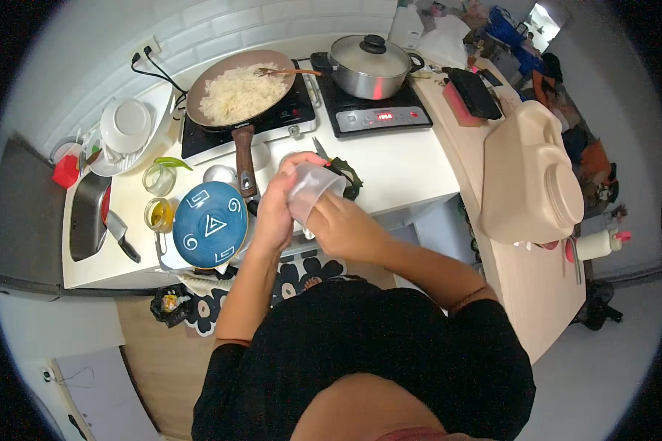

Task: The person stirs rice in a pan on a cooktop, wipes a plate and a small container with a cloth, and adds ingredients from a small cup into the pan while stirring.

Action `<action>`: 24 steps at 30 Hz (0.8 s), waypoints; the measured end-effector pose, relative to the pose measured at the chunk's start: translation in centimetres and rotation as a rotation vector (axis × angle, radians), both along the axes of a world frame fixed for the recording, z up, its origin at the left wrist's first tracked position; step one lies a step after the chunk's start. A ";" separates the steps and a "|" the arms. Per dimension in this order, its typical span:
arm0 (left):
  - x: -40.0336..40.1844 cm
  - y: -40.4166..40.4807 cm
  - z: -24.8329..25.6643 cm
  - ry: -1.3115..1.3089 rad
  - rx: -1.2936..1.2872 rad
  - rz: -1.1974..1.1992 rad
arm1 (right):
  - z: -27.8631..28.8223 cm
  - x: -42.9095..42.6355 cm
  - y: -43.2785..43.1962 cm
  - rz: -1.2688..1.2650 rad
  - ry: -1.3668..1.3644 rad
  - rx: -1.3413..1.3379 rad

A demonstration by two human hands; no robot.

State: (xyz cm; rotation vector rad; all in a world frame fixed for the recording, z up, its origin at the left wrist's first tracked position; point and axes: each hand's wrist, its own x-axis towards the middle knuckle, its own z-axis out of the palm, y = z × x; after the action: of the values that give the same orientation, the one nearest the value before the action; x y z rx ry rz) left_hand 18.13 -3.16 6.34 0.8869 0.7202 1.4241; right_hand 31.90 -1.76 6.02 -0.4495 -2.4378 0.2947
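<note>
My left hand [278,201] is closed around a translucent plastic cup or container [315,187], tilted above the counter's front edge. The fingers of my right hand [342,226] reach into or against its mouth; whether they hold something inside is hidden. Beyond the hands lie dark green leaves [348,177] and a pointed blade tip [318,148]. A blue patterned plate [210,225] is left of my left hand. Behind it, a frying pan [198,105] of white rice [240,93], with a wooden utensil [298,71] resting in it, sits on an induction cooker.
A lidded steel pot [369,74] stands on a lit induction cooker [383,118]. Glass jars [159,214], a green chili [172,162], a knife [120,231] by the sink [88,220] and a dish rack [160,121] are at left. A large beige jug [518,176] lies at right.
</note>
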 end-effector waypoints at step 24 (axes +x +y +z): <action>2.9 1.4 -0.7 0.010 0.003 -0.069 | -1.5 3.9 3.1 -0.041 0.049 0.107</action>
State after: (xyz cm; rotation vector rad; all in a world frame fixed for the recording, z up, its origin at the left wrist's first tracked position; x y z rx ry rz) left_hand 21.06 -1.76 5.62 0.9138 0.6888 1.3610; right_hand 35.75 1.33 4.55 -0.4393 -2.3805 0.1548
